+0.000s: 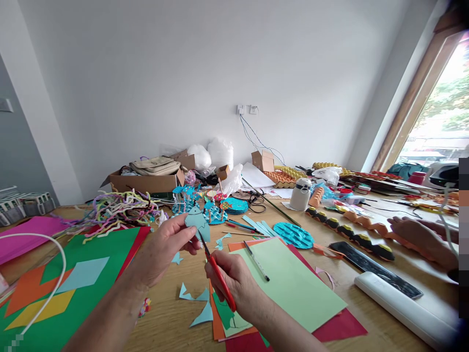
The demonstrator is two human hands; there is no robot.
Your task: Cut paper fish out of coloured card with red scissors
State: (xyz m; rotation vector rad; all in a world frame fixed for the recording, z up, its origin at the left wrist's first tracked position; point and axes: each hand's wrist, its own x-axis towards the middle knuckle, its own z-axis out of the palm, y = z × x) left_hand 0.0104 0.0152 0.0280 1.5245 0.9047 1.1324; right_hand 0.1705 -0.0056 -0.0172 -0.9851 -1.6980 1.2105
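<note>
My left hand [171,244] pinches a light blue paper piece [197,221] with dark drawn lines, raised over the table. Red-handled scissors [223,286] are in my right hand [232,276], their blades pointing up and left at the lower edge of the blue paper. Blue paper scraps [203,313] lie on the wood below my hands. Under and beside my right hand is a stack of coloured sheets, with a pale green sheet [293,288] on top and a pen [256,261] lying on it.
Green sheets [91,293] with coloured pieces lie left. Behind are pipe cleaners [124,210], blue crafts [216,212] and a cardboard box [146,182]. A phone [377,269], a white device [399,305], a black-and-yellow egg-carton strip [348,234] and another person's hands [421,239] are right.
</note>
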